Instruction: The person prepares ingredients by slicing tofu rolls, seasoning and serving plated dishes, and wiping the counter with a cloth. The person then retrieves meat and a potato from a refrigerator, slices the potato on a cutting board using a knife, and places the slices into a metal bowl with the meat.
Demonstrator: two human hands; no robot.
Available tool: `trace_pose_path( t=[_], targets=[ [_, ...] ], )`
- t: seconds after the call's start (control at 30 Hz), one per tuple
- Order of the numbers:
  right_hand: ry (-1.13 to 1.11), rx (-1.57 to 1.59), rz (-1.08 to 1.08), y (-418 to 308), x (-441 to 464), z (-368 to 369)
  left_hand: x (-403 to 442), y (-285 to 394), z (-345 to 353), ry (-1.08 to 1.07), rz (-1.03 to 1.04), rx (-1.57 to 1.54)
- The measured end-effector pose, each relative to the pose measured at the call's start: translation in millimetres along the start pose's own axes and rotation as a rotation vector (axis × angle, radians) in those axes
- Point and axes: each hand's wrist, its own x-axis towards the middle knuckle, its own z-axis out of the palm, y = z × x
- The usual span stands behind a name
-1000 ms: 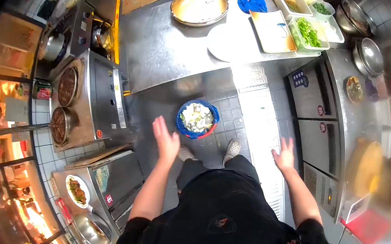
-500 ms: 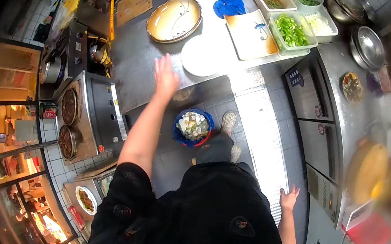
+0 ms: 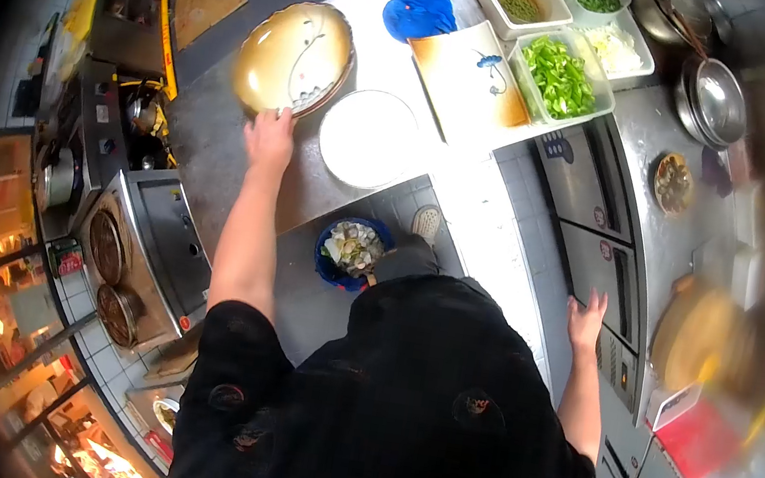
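My left hand reaches over the steel table to the near rim of a large brown-edged bowl. Its fingers are apart at the rim; whether they touch it is hard to tell. Right of the bowl lies a round white plate. Behind that are a blue cloth or glove and a rectangular patterned plate. Out to the right, my right hand hangs in front of the steel refrigerator doors, fingers spread and empty.
A blue bin with scraps stands on the floor by my feet. Tubs of chopped green vegetables sit at the table's right end. Burners are at left. A round wooden board and metal bowls are on the right counter.
My left hand has moved forward from above the floor to the large bowl's rim. My right hand stays out to the side. The view has shifted closer to the table.
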Motion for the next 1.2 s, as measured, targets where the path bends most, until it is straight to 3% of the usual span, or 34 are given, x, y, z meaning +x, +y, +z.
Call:
trace_pose_path(
  t=[0.13,0.17,0.37,0.43,0.53,0.6,0.67,0.77,0.8,0.83,0.97,1.03,1.13,1.2],
  targets=[
    [-0.030,-0.051,-0.012,-28,15,-10,-35,-20,-20,0.089,0.141,-0.130],
    [-0.059,0.062,0.057,-42,12,-17,-45,-22,-21,0.029,0.074,-0.180],
    [-0.136,0.101,0.128,-69,-7,-17,-98,-56,-21,-0.076,0.140,-0.083],
    [-0.141,0.118,0.135,-65,-9,-16,-106,-60,-21,-0.224,0.046,-0.060],
    [-0.095,0.126,0.163,-51,-11,-16,-116,-60,-19,-0.149,0.025,0.111],
    [-0.026,0.164,0.172,-40,-9,-25,-109,-49,-21,0.106,0.054,0.080],
    [0.067,0.212,0.196,-20,-5,-32,-91,-8,-20,0.269,0.082,0.056],
    [0.242,0.261,0.199,3,3,-57,-62,83,-22,0.387,0.311,-0.057],
    [0.297,0.280,0.188,11,5,-68,-59,140,-51,0.240,0.323,-0.230],
    [0.347,0.293,0.179,21,8,-83,-51,188,-59,0.307,0.475,-0.241],
    [0.567,0.296,0.150,85,19,-129,-51,364,-92,0.177,0.750,-0.430],
    [0.677,0.287,0.193,129,22,-156,-57,445,-92,0.122,0.820,-0.630],
    [0.855,0.205,0.283,219,26,-186,-71,548,-97,0.076,0.859,-0.635],
    [0.857,0.183,0.418,286,26,-193,-88,611,-109,-0.055,0.855,-0.594]
  ],
)
